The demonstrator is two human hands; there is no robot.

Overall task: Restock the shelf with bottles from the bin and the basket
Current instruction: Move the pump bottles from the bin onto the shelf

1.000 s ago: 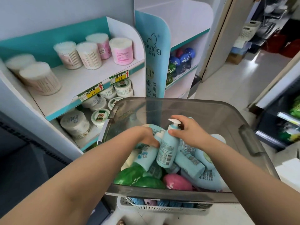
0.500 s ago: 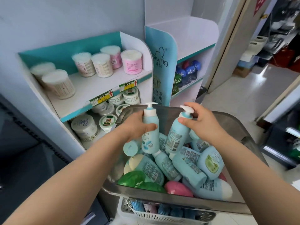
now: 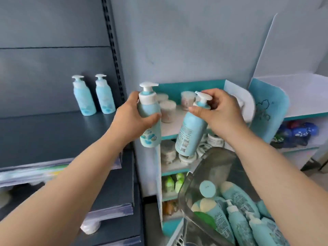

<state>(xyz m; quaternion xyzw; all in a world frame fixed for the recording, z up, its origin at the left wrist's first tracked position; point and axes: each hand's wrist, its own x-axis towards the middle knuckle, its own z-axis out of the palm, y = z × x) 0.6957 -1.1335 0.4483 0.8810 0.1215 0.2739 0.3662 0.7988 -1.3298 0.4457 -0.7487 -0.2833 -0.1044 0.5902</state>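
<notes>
- Pale blue with a white pump head, the upright bottle (image 3: 150, 125) is held in the air by the left hand (image 3: 131, 119), whose fingers (image 3: 153, 118) are wrapped around its upper body.
- The right hand (image 3: 223, 112) pinches the tilted bottle (image 3: 190, 135) at the neck, just under the pump. Its base leans down and to the left, just beside the first bottle.
- Both carried bottles hang in front of the white-and-teal display stand (image 3: 236, 89), to the right of the dark shelf (image 3: 53, 135).
- On that shelf, two bottles (image 3: 83, 98) of the same kind stand upright side by side near the back panel.
- The clear grey bin (image 3: 209, 167) sits at lower right, under the right forearm, with more blue bottles lying in it.
- The edge of a white basket (image 3: 178, 241) shows beneath the bin.
- Round tubs (image 3: 167, 110) sit on the stand's shelves behind the hands.
</notes>
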